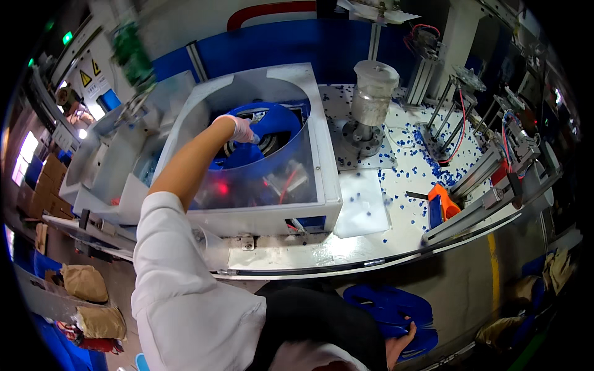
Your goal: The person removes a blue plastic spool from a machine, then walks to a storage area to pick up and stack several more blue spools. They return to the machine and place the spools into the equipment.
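My left hand [243,130], in a pale thin glove, reaches down into the round opening of a white machine housing [247,217]. Its fingers are drawn together at the middle of a blue plastic disc [278,120] with wide cut-outs; the fingertips are partly hidden. Dark and metal rings show through the gaps in that disc. Low at the right, beside my body, my right hand [402,343] grips several similar blue plastic discs [387,304] by their edge. One of its fingertips pokes through a cut-out.
Small blue bits [402,167] litter the white bench. On it stand a clear cylinder on a metal base [370,102], a white sheet [362,204], an orange-handled tool [442,205] and metal fixtures [489,179]. White bins [105,167] adjoin the housing at left. Bags [85,282] lie lower left.
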Demonstrator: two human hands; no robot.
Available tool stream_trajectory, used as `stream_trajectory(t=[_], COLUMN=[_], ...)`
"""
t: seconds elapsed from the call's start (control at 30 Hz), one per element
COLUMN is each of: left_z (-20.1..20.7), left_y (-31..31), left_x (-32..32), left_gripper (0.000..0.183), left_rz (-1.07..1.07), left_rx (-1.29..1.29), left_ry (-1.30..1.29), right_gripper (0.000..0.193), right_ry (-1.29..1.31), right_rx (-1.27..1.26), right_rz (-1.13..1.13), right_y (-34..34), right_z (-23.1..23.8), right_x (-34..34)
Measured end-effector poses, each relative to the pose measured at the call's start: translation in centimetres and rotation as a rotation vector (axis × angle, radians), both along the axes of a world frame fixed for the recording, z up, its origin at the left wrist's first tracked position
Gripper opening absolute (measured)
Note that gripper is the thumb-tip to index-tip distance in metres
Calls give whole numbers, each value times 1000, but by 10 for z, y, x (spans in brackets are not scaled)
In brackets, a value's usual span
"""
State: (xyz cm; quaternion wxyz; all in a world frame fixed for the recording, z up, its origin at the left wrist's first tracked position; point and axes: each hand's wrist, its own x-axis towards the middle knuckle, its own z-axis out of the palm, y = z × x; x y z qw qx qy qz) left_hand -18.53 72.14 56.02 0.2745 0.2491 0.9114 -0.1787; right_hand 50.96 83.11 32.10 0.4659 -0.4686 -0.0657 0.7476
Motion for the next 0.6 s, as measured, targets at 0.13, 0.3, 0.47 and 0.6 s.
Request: stream_trajectory(t=[0.13,0.3,0.47,0.6], left_z=[-62,-39,-29,-18], left_y=[-16,15,22,41], left_x=[-72,-46,-48,-30], left_gripper=[97,108,113,113], left_rz=[-26,180,173,511], left_rx=[-195,199,83,190], left_ry=[68,27,54,-80], right_gripper=[30,30,26,25], right_ry=[55,-7,-41,0], right_rx=[-36,-108,-70,-56], right_rz=[-79,-187,-114,-102], right_y=[-2,1,5,12], right_z=[9,16,7,-11], right_x=[-6,-2,-8,-3])
